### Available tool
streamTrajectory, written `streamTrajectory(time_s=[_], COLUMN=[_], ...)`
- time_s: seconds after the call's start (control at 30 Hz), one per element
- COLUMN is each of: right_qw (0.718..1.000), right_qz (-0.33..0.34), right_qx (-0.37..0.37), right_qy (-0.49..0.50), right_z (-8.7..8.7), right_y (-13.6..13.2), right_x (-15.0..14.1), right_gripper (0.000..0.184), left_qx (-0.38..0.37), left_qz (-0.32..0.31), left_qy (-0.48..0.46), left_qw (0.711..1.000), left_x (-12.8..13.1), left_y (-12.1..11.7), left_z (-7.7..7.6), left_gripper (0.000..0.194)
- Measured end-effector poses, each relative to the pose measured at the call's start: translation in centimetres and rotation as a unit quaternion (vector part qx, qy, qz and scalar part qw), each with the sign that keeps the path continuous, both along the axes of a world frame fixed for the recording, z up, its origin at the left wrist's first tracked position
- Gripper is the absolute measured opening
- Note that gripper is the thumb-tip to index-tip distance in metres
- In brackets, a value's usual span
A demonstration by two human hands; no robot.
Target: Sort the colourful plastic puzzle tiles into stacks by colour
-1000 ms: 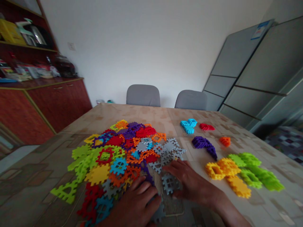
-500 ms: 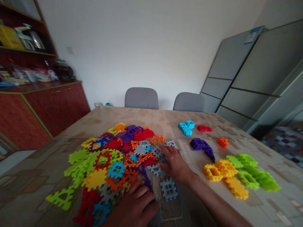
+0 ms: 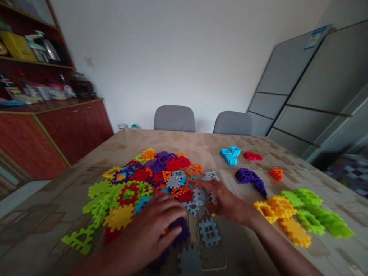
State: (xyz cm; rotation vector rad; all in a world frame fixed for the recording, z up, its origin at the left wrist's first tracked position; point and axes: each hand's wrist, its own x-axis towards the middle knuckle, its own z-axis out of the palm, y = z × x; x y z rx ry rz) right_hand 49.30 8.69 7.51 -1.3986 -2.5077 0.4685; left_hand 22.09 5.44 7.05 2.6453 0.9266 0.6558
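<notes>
My left hand [image 3: 153, 224] is over the near side of a pile of flat, toothed plastic building pieces, its thumb and fingers apart. Right beside and under it lies a purple piece [image 3: 183, 232]; whether the hand touches it is unclear. My right hand [image 3: 225, 199] reaches in from the right, fingers stretched over grey pieces [image 3: 200, 197] at the pile's right edge. Closer to me are a grey window-shaped piece [image 3: 209, 232] and a plain grey square [image 3: 189, 260]. A yellow gear-like piece [image 3: 119, 216] and a green triangular piece [image 3: 80, 238] lie left of my left hand.
Sorted by colour on the right of the table [image 3: 198, 143] are blue [image 3: 230, 155], red [image 3: 253, 156], purple [image 3: 250, 180], orange [image 3: 276, 174], yellow [image 3: 294, 232] and green pieces [image 3: 327, 220]. Two grey chairs [image 3: 174, 119] stand beyond the far edge.
My left hand has moved up and left over the pile, uncovering the plain grey square. My right hand stays over the grey pieces. The view has shifted slightly.
</notes>
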Motion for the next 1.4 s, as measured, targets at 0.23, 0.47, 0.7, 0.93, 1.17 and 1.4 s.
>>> streamTrajectory(time_s=[0.23, 0.47, 0.7, 0.93, 1.17, 1.4], right_qw=[0.991, 0.991, 0.995, 0.995, 0.996, 0.996], right_qz=[0.073, 0.078, 0.068, 0.062, 0.055, 0.055], right_qx=[-0.111, -0.11, -0.066, -0.079, -0.065, -0.073], right_qy=[0.031, 0.016, 0.019, 0.031, 0.03, 0.008], right_z=[-0.2, -0.3, -0.5, -0.5, -1.0, -0.6], right_y=[-4.9, -5.3, -5.9, -6.0, -5.8, -5.8], right_x=[2.1, 1.7, 1.4, 1.5, 1.4, 1.1], right_gripper=[0.086, 0.087, 0.086, 0.088, 0.086, 0.088], left_qx=[-0.022, -0.008, -0.038, -0.084, -0.115, -0.117], left_qz=[0.074, 0.057, 0.039, -0.026, -0.053, -0.068], left_qy=[0.012, 0.058, 0.128, 0.17, 0.212, 0.229], left_qw=[0.997, 0.997, 0.99, 0.981, 0.969, 0.964], left_x=[-2.6, -0.6, 1.4, 1.5, 1.2, 0.9], left_y=[8.8, 14.3, 16.6, 17.5, 16.9, 17.4], left_z=[-0.4, 0.1, -0.7, 0.3, 1.4, 1.4], left_gripper=[0.032, 0.031, 0.032, 0.039, 0.058, 0.063])
